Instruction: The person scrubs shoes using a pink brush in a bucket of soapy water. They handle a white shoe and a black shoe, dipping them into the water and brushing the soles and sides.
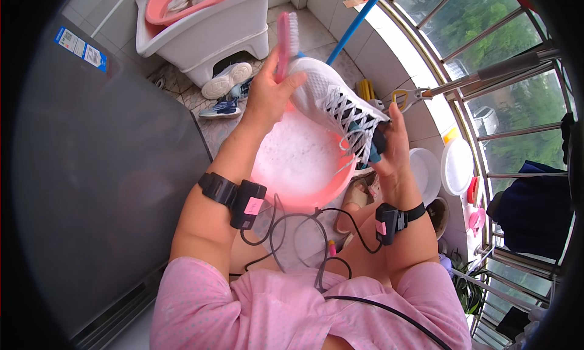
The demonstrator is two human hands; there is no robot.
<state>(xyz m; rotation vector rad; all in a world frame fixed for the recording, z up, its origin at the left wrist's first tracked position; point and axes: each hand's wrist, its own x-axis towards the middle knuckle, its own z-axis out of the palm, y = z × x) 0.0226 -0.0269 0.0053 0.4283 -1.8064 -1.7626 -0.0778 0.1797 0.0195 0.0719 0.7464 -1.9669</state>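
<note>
A pink scrub brush (283,44) with white bristles stands upright in my left hand (269,92), bristles facing right. My right hand (396,142) grips a white lace-up sneaker (326,87) near its heel and collar. The sneaker is tilted, toe up and to the left, close beside the brush; whether the bristles touch it I cannot tell. Its laces (353,113) are crossed over a dark tongue, and a loose end hangs down. Below both hands sits a pink basin (292,203) of foamy water (296,156), partly hidden by the shoe.
A dark appliance panel (114,167) fills the left side. A white tub (219,30) holds another pink basin (159,12). Other shoes (223,103) lie on the floor before it. Black cables (296,215) loop across my lap. A blue pole (356,24) leans near the windows.
</note>
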